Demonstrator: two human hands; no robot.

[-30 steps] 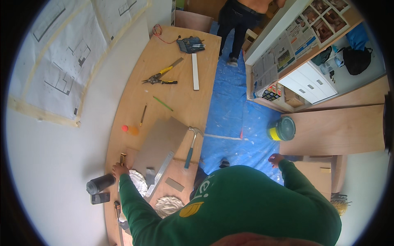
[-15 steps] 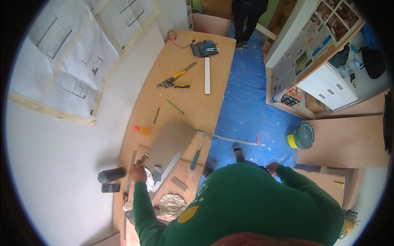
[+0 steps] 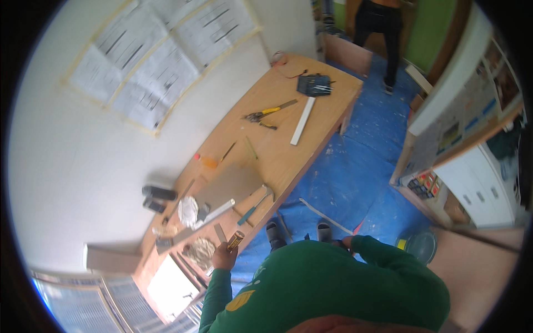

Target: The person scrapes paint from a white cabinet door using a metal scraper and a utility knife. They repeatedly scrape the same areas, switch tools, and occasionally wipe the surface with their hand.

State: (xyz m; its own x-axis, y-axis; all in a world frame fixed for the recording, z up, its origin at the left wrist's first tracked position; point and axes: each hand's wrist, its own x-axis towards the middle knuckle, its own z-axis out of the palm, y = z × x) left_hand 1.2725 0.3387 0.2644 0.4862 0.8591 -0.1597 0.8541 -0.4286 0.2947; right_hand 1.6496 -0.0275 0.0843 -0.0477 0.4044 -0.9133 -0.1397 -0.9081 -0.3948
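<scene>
My left hand [image 3: 223, 257] is raised near the table's front edge, its fingers wrapped round a short brown-and-gold block-like thing [image 3: 236, 240]; its exact kind is unclear. My right hand [image 3: 348, 242] is down by my hip, its fingers mostly hidden by the sleeve and body. Close to the left hand on the wooden table lie a small grey-brown strip [image 3: 220, 232] and a crumpled foil-like round dish [image 3: 200, 252]. A metal straightedge [image 3: 214, 214] lies beyond, beside a second silvery round dish [image 3: 188, 211]. A claw hammer [image 3: 256, 205] with a teal handle rests at the table's edge.
Further along the table [image 3: 288, 161] are a grey sheet [image 3: 232, 186], pencils, an orange bottle [image 3: 209, 161], yellow-handled snips [image 3: 258, 116], a white strip [image 3: 303, 122] and a tool pouch [image 3: 314, 85]. Blue sheeting [image 3: 355, 161] covers the floor. A bucket [image 3: 420, 247] stands right; a person [image 3: 380, 33] stands behind.
My left hand has lifted the brown-and-gold thing from the table's wall side and brought it toward my body. The view has turned, and the person at the back has shifted.
</scene>
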